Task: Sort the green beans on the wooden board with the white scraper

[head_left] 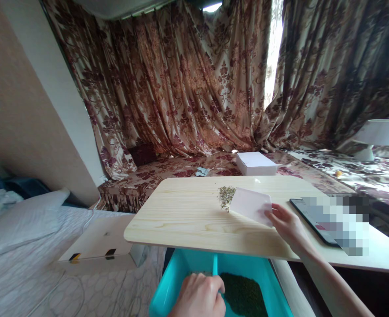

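My right hand (288,226) grips a white plastic scraper card (251,204) that rests on the pale wooden tabletop (181,220). The card's left edge touches a small heap of dried green flakes (226,196). Below the table's front edge, my left hand (199,297) is closed on the rim of a turquoise bin (171,281). A dark green mass of the same flakes (244,295) lies inside the bin.
A tablet (316,215) lies on the table to the right, partly blurred out. A white box (255,163) sits behind the table on patterned fabric. A white lamp (376,136) stands far right. A bed with a pillow (19,220) fills the left; heavy curtains hang behind.
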Available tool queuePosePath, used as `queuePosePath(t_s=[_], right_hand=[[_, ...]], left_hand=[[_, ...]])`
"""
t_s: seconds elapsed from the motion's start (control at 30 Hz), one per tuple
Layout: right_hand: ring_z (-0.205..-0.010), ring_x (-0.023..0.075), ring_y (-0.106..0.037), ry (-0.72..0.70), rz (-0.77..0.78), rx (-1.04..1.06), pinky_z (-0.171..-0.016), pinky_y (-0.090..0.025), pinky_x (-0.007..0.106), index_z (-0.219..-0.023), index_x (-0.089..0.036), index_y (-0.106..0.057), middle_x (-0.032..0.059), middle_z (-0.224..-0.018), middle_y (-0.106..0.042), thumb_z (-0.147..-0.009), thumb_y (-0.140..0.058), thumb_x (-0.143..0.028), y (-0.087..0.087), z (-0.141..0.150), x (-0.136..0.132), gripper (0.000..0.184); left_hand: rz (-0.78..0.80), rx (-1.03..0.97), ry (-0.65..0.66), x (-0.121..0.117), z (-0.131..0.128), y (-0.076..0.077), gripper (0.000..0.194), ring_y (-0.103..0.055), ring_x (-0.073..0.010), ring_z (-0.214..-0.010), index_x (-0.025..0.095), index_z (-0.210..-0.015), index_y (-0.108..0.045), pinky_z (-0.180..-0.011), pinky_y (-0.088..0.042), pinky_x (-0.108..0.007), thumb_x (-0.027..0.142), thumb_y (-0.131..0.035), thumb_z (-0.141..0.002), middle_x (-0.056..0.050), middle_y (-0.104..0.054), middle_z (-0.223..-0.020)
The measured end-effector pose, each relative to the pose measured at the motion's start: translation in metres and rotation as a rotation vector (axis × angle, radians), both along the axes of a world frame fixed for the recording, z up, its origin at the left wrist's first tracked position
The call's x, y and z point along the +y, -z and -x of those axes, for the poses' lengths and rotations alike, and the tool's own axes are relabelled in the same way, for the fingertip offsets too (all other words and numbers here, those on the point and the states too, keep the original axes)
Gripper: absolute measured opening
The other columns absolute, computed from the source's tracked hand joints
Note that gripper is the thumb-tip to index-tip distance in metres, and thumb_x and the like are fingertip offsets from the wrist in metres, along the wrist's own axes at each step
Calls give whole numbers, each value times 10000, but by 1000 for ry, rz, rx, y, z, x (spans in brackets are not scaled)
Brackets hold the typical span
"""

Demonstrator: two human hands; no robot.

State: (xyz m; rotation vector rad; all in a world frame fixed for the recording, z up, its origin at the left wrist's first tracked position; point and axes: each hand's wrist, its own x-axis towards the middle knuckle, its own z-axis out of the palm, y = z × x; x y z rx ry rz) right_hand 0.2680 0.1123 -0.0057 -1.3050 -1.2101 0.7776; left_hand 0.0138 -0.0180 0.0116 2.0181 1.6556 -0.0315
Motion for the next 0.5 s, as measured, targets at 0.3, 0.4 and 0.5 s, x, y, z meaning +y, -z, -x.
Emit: queuePosePath(t_s=[0.3, 0.4, 0.5], right_hand=[[-720, 247, -712, -30, 3, -31, -671, -550, 344, -841, -207, -638, 88, -804, -771, -644, -648, -374, 1, 4, 4, 259], [-733, 248, -715, -29, 17, -29, -681, -557, 346, -845, -208, -635, 91, -813, -770, -639, -655, -386, 1, 3, 3, 273], [-743, 251, -718, -18, 27, -20, -673, -561, 347, -860, -213, -631, 91, -827, -768, -640, -653, -390, 0, 4, 3, 283]], left_hand=[[-18, -31, -30, -5, 0, -2, 420, -552, -251, -1077, 247, -1115, -657, -961, -389, -369, 200, -344, -839, -68, -657, -1090], [-18, -40, -34, -7, 1, -1, 413, -550, -246, -1072, 249, -1115, -653, -961, -385, -362, 202, -343, -845, -62, -653, -1089], [-13, -50, -38, -7, 1, -2, 407, -549, -241, -1068, 251, -1112, -652, -958, -382, -354, 203, -346, -848, -57, -652, -1087]])
